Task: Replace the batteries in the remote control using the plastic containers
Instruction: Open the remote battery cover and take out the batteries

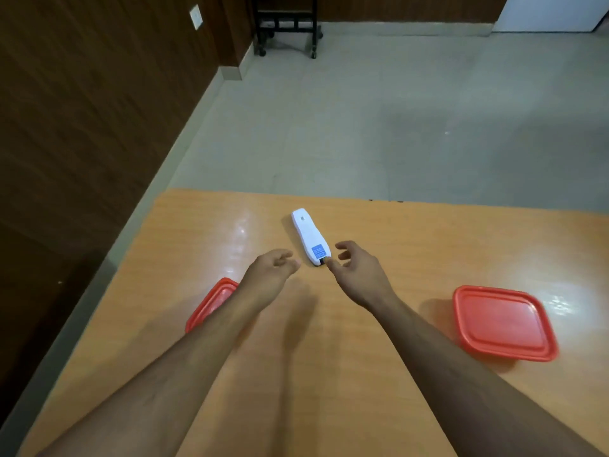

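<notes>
A white remote control (309, 235) lies face down on the orange table (412, 245), a blue label near its near end. My right hand (357, 273) hovers at that near end with fingers spread, its thumb tip touching the remote's end. My left hand (272, 270) is just left of the remote, fingers loosely curled, holding nothing. A plastic container with a red lid (502, 321) sits closed at the right. A second red-lidded container (211, 301) at the left is partly hidden behind my left forearm.
The table's far edge (329, 194) lies just beyond the remote, with grey floor past it. A dark wood-panelled wall runs along the left. A black wheeled stand (286, 28) is far back on the floor.
</notes>
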